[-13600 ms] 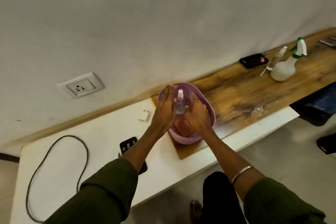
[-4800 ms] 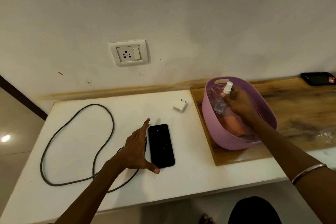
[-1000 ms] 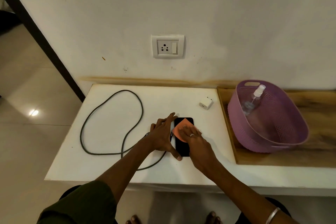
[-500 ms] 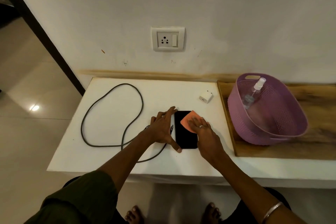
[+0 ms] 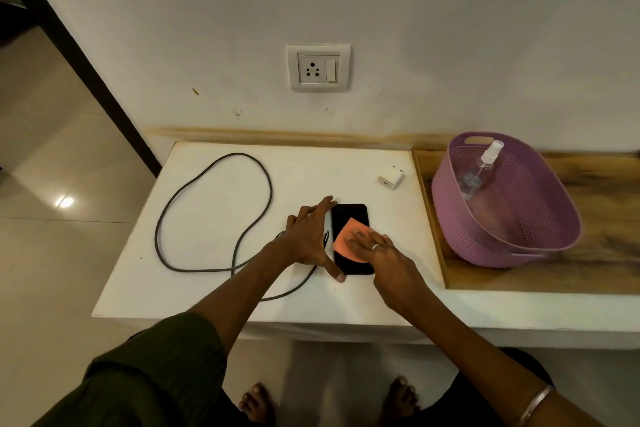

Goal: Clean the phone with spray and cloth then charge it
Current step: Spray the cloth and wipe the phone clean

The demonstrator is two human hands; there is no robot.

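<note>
The phone [image 5: 350, 239] lies flat on the white counter [image 5: 214, 218], a black glossy slab with rounded corners, its long side running away from you. Your right hand [image 5: 377, 250] presses the cloth [image 5: 346, 240] onto its glass with straight fingers: an open, flat grip, nothing pinched. Half a second ago that cloth sat near the phone's top right corner; now it has slid down toward the middle, so you are mid-wipe and the spraying looks done.

Your left hand [image 5: 308, 239] stays braced along the phone's left edge, fingers spread and straight, thumb at the near corner, so the grip is wide and steadies rather than holds. That hold has not shifted between the last frames.

The cloth is thin, soft and orange, folded to a rough triangle. I cannot tell from this height whether the glass is still wet.

The cable [image 5: 214, 211] is dark, round and limp, looped wide on the counter, one end passing under your left wrist beside the phone. The adapter [image 5: 391, 178] is a small, hard white cube lying on its side, well apart from the socket [image 5: 318, 68] on the wall above. The clear spray bottle [image 5: 479, 170] leans inside the lilac perforated plastic basket [image 5: 540, 239] on the wooden board [image 5: 606, 218]. Charging has not begun.
</note>
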